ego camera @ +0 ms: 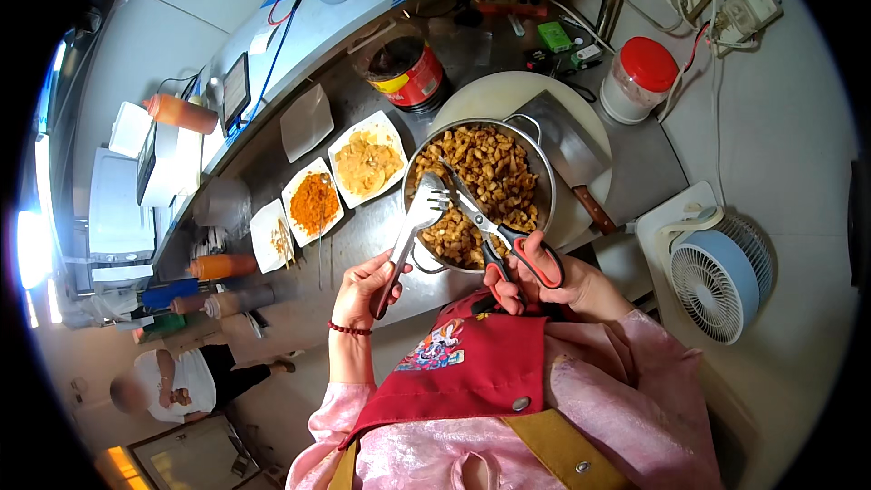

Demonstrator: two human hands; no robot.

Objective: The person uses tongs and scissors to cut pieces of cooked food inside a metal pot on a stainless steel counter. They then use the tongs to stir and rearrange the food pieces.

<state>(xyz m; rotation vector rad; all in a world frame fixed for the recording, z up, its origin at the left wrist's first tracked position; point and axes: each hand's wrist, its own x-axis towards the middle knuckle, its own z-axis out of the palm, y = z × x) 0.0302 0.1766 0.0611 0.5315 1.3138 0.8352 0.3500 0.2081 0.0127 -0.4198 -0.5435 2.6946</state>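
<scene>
A steel pot [552, 207] with two loop handles holds many small browned chunks of food [486, 163], perhaps meat. My left hand [371, 286] grips the dark handle of a metal serving utensil [429, 201], whose bowl and tines are over the pot's near left part. My right hand [537, 279] holds kitchen scissors [480, 218] by their black and red handles, with the fingers in the loops. The blades are parted and point into the pot, their tips beside the utensil's head. Part of the pot's near rim is hidden by the scissors.
A cleaver [561, 139] lies on a round cutting board [469, 92] behind and right of the pot. White dishes [338, 194] of food stand left. Around them are a large red-labelled jar [408, 75], a red-lidded jar [639, 78] and a fan [714, 286]. Another person [190, 381] is far left.
</scene>
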